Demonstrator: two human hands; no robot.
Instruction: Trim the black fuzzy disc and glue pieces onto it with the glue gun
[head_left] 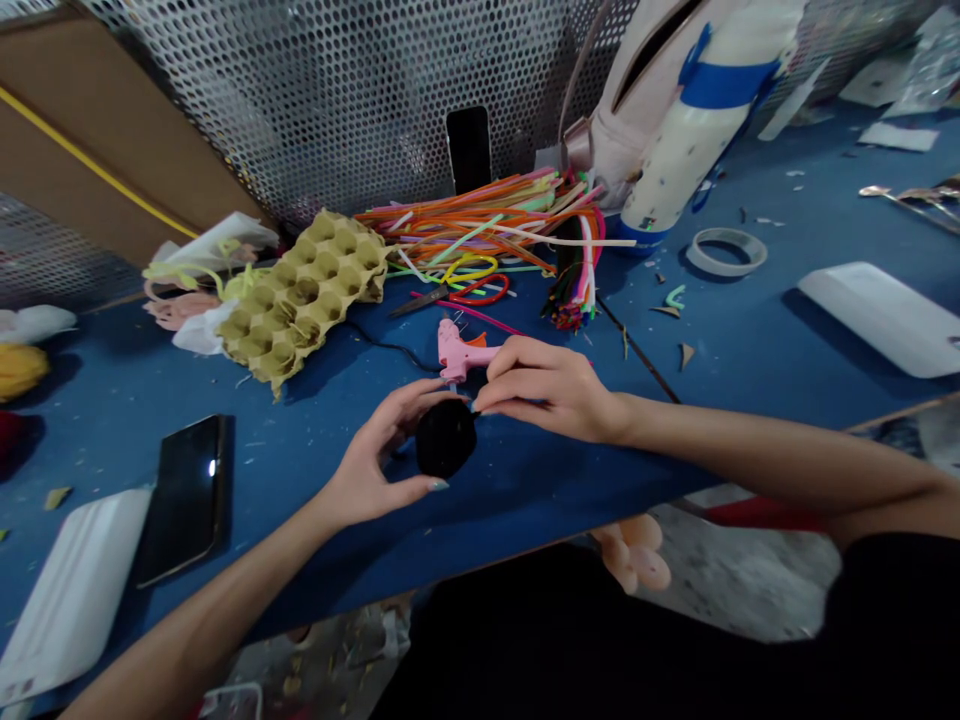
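Left hand [375,455] cups black ball [448,440] | bottle marks [649,224]: illegible

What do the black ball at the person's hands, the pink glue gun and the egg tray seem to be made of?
Black ball: perhaps fuzzy textile, judging by its dull, dark surface; the fibre can't be told.
Pink glue gun: probably molded plastic, smooth and evenly colored.
Egg tray: likely molded paper pulp, matte, with ragged edges.
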